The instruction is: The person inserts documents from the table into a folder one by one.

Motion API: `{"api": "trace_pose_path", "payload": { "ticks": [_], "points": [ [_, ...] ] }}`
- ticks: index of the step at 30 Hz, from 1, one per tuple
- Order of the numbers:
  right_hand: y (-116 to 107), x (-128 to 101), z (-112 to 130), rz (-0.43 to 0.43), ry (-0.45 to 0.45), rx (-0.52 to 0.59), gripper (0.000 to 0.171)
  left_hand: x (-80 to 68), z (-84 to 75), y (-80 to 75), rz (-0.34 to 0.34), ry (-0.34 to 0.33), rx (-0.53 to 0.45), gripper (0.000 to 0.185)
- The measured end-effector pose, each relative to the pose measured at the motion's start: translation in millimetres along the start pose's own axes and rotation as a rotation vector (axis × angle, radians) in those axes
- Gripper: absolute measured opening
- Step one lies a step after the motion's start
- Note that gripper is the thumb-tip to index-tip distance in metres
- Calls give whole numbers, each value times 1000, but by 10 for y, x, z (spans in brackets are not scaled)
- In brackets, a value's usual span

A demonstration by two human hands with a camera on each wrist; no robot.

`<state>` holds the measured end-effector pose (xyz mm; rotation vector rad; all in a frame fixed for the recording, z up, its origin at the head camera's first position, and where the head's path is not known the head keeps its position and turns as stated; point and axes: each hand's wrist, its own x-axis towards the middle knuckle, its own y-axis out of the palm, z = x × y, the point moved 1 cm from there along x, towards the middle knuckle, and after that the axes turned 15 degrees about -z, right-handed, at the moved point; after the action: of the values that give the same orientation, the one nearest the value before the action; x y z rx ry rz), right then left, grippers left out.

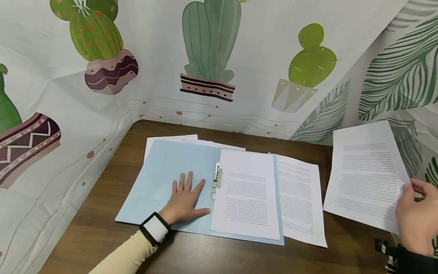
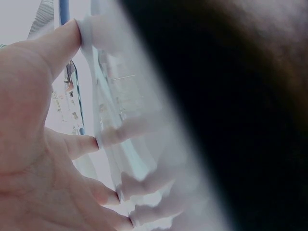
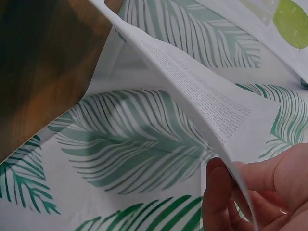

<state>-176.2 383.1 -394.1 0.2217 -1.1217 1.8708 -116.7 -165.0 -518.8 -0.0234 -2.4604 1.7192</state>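
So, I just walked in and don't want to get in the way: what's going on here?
A person is handling papers around an open blue folder. The left hand rests on its left cover, fingers spread, while the right hand pinches a raised sheet by its edge. A printed page lies on the folder's right side, beside the metal clip. Another sheet sticks out from the folder's right edge.

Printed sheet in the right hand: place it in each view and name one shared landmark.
Head: the sheet is at right, its right edge pinched by the right hand.
Left wrist: cannot be made out.
Right wrist: the sheet slants from top left to lower right.
Landmark: leaf-print cloth, behind it in head and right wrist views.
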Motion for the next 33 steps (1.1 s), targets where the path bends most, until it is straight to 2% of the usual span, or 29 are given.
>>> {"api": "trace_pose_path", "payload": {
  "ticks": [11,24,28,33],
  "points": [
    [18,-21,3,0,40,19,39,-5,17,11,5,-4,9,100],
    [16,-6,110,73,109,20,40,-8,16,10,5,-9,11,100],
    [54,-61,137,70,92,38,38,-5,9,1,9,-9,11,100],
    [144,-173,118,103,143,106,37,-5,11,6,10,-1,14,100]
  ]
}}
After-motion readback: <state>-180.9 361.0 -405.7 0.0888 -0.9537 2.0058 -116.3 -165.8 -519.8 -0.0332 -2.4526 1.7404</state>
